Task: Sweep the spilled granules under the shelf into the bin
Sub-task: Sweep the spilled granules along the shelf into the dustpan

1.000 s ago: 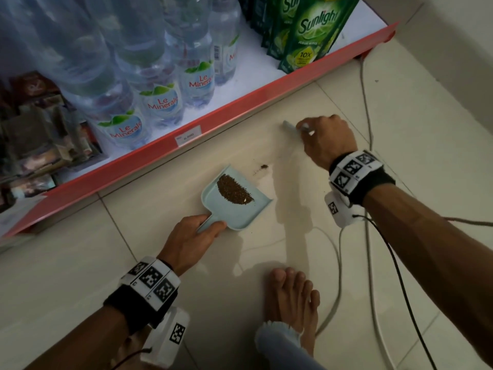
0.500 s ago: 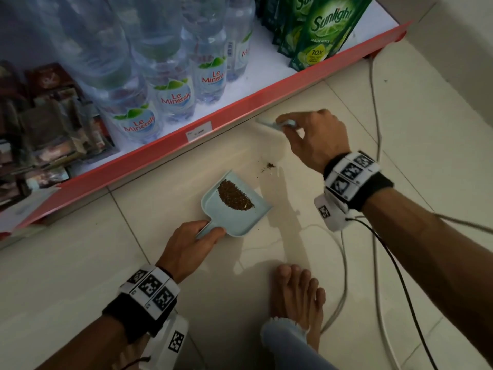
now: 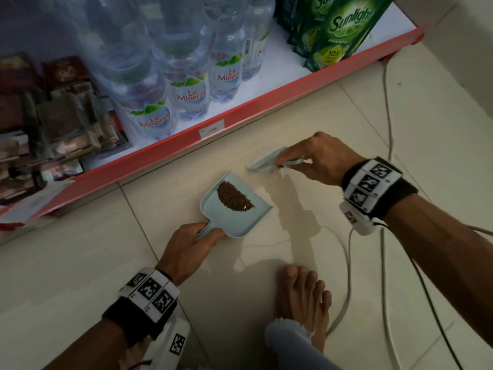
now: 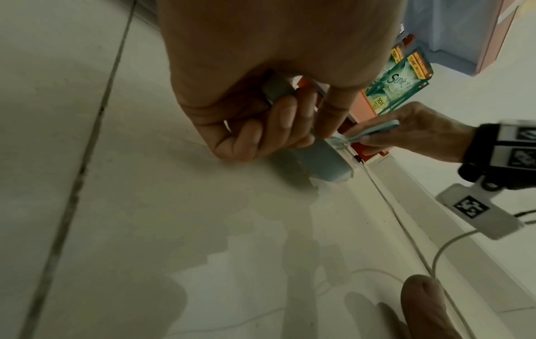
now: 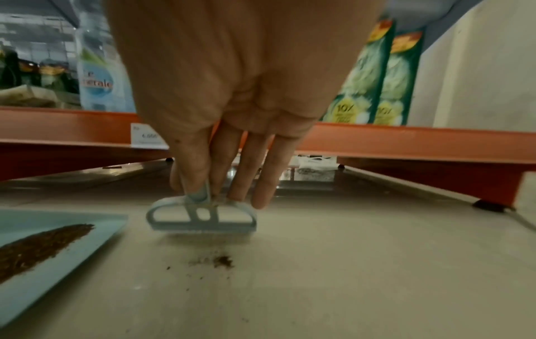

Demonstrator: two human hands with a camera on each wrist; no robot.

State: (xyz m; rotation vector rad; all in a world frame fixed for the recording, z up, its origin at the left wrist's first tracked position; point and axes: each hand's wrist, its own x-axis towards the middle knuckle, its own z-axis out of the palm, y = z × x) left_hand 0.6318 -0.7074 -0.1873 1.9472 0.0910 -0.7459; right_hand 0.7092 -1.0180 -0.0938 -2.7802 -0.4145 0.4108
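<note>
Right hand dropped toward frame centre, pinching brush behind leftover granules; left hand grips dustpan flat, mouth facing, prob. to catch them.

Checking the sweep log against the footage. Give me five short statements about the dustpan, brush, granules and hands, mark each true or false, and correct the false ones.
1. The left hand grips the handle of the dustpan. True.
2. The dustpan is empty. False: a brown heap of granules lies in it.
3. The right hand holds the small brush. True.
4. All granules are off the floor. False: a loose scatter lies on the tile beside the brush.
5. The brush rests inside the dustpan. False: it is on the floor, apart from the pan, nearer the red shelf edge.
</note>
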